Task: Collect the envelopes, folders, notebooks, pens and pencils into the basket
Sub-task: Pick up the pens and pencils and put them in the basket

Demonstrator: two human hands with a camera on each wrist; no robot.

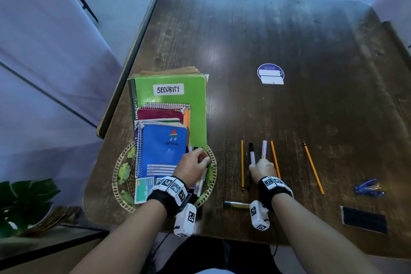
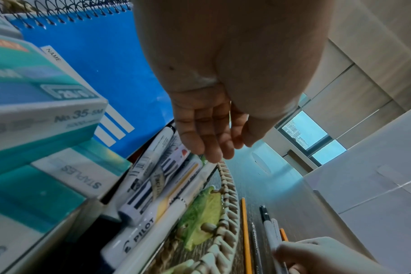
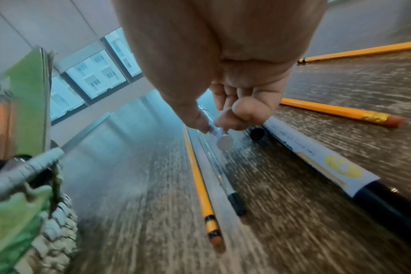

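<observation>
A: What is the right hand [image 1: 262, 168] doing?

B: It pinches a white pen [image 1: 252, 156] with thumb and fingers, low on the table [image 1: 311, 51]. The pen's near end is lifted a little.

A: And the left hand [image 1: 193, 165]?

B: It is over the basket [image 1: 212, 176]. Its fingers hang loose above the markers [image 2: 153, 194] there. I think it holds nothing.

A: Will the pen be hard to pick up?

B: No, I think. It looks light and stiff. But it is smooth and round, so it could roll or slip. Holding it near the middle seems best.

A: What is left on the table?

B: Three yellow pencils [image 1: 242, 164], a thin black pen [image 3: 225, 183], a fat marker [image 3: 336, 165] and one more marker [image 1: 235, 204] near the edge. The pencils are thin and lie flat, so fingertips must get under them.

A: Is the basket full?

B: Pretty full. The notebooks [image 1: 164, 149] and the folder [image 1: 195, 100] stick out over the rim. Pens can go in the gap at the right side.
</observation>
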